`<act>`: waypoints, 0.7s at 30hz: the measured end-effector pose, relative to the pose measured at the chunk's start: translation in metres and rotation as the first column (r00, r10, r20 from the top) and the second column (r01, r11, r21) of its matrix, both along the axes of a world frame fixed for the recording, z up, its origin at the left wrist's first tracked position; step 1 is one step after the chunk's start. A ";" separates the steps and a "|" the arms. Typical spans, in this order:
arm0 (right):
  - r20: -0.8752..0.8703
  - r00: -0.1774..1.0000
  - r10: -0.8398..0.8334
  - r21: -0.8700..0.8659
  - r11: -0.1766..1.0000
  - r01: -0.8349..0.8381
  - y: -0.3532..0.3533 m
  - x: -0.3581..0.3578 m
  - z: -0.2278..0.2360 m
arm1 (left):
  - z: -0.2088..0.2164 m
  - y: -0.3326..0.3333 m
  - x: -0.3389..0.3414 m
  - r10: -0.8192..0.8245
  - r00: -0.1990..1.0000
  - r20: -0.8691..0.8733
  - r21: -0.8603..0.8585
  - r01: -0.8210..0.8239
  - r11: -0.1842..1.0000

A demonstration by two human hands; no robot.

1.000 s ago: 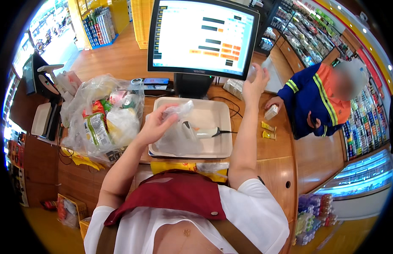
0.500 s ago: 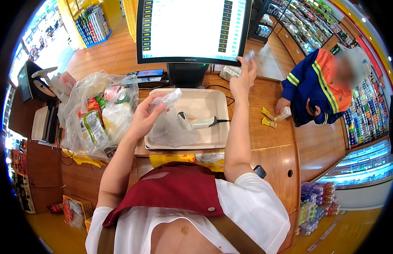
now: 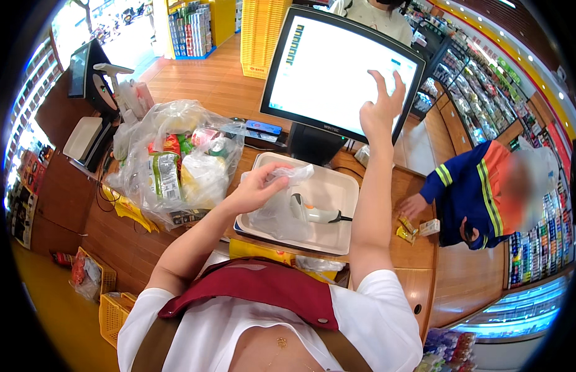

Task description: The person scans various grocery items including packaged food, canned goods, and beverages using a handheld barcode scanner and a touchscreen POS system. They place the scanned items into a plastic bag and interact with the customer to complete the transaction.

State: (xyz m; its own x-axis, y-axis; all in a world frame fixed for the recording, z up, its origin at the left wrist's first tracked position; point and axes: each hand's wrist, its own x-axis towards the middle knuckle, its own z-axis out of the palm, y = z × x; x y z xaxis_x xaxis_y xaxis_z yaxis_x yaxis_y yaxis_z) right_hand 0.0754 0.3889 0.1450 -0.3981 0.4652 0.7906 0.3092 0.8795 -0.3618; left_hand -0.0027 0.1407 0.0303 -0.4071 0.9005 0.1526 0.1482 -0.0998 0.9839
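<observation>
Left grip pinches translucent bag, drooping beneath.

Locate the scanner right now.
In the head view, the scanner lies in the tray, slightly right of the picture's centre, below the monitor and just right of the clear bag.

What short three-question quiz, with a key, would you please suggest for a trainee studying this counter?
1. Which hand holds the crumpled translucent plastic bag?
2. True or false: a white gun-shaped handheld scanner lies in the cream rectangular tray.
3. The right hand is in front of: (a) the stacked yellow plastic baskets; (b) the black-framed rectangular monitor; (c) the large clear plastic bag.

Key: 1. left hand; 2. true; 3. b.
</observation>
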 end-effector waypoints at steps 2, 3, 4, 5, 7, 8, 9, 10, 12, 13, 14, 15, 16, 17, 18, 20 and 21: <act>0.092 0.996 -0.004 0.075 0.997 -0.003 0.007 -0.033 0.019 | 0.007 -0.002 0.001 -0.011 1.000 -0.001 -0.037 0.011 0.999; 0.157 0.987 -0.026 0.073 0.997 0.015 0.003 -0.048 0.030 | 0.006 -0.004 0.000 -0.002 1.000 -0.005 -0.041 0.002 0.999; 0.176 0.984 -0.036 0.085 0.996 0.021 0.003 -0.059 0.036 | 0.004 -0.006 -0.001 0.005 1.000 -0.010 -0.045 -0.005 0.999; 0.198 0.979 -0.047 0.100 0.995 0.027 0.003 -0.069 0.041 | 0.003 -0.007 -0.002 0.011 1.000 -0.011 -0.047 -0.012 0.999; 0.222 0.973 -0.061 0.125 0.992 0.034 0.004 -0.084 0.050 | 0.003 -0.008 -0.003 -0.012 0.999 -0.042 -0.003 0.012 1.000; 0.226 0.972 -0.061 0.133 0.991 0.031 0.004 -0.090 0.052 | 0.003 -0.009 -0.003 -0.021 0.998 -0.056 0.017 0.022 1.000; 0.231 0.971 -0.060 0.141 0.990 0.028 0.005 -0.095 0.054 | 0.004 -0.010 -0.004 -0.012 0.997 -0.074 0.027 0.014 1.000; 0.235 0.970 -0.060 0.150 0.988 0.025 0.004 -0.101 0.056 | 0.006 -0.011 -0.004 -0.003 0.996 -0.092 0.038 0.007 0.999; 0.268 0.961 -0.065 0.146 0.989 0.026 0.000 -0.111 0.056 | 0.008 -0.012 -0.003 0.010 0.994 -0.107 0.047 -0.005 0.999; 0.284 0.956 -0.070 0.145 0.989 0.029 -0.001 -0.115 0.057 | 0.009 -0.012 -0.003 0.012 0.995 -0.104 0.049 -0.007 0.999; 0.283 0.955 -0.092 0.134 0.989 0.055 0.004 -0.121 0.054 | 0.010 -0.011 -0.002 0.007 0.995 -0.101 0.049 -0.002 0.999; 0.284 0.951 -0.119 0.122 0.989 0.087 0.011 -0.126 0.046 | 0.010 -0.009 0.000 0.003 0.993 -0.117 0.047 0.002 0.999; 0.286 0.946 -0.152 0.111 0.986 0.125 0.020 -0.127 0.040 | 0.010 -0.005 0.001 -0.005 0.991 -0.131 0.045 0.012 0.999; 0.262 0.954 -0.145 0.146 0.983 0.110 0.018 -0.122 0.039 | 0.008 -0.004 0.000 -0.005 0.990 -0.144 0.040 0.011 0.999; 0.236 0.962 -0.137 0.177 0.979 0.096 0.014 -0.114 0.040 | 0.007 -0.004 -0.002 -0.011 0.993 -0.120 0.026 0.014 1.000; 0.066 0.995 -0.072 0.272 0.961 0.052 0.000 -0.084 0.041 | 0.002 -0.004 -0.002 -0.042 0.997 -0.064 -0.009 0.042 0.999; -0.099 0.995 -0.028 0.318 0.946 0.059 -0.015 -0.065 0.040 | -0.001 -0.005 -0.002 0.005 1.000 -0.020 -0.029 -0.005 1.000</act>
